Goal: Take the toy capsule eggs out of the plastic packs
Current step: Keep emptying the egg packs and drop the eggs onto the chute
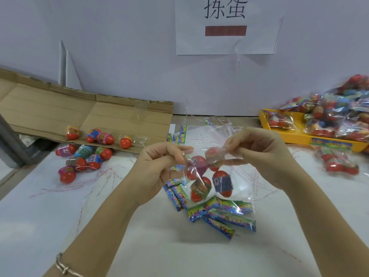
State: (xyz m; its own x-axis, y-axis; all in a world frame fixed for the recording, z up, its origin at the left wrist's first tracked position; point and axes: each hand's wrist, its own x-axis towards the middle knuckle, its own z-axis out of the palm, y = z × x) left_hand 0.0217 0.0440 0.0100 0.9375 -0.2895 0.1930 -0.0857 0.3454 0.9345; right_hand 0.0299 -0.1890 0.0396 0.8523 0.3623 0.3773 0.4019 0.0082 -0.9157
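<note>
A clear plastic pack (235,182) hangs above the white table, with several red capsule eggs (221,183) inside it. My left hand (159,166) pinches the pack's top left edge. At the top right edge, my right hand (259,148) pinches it too. Loose red eggs with coloured wrappers (83,158) lie in a group at the left, some on the flattened cardboard (50,110).
A yellow tray (289,132) piled with full packs stands at the right, with one more pack (337,164) in front of it. Folded colourful header cards (219,214) lie under the held pack. Empty clear bags and red tear strips litter the table.
</note>
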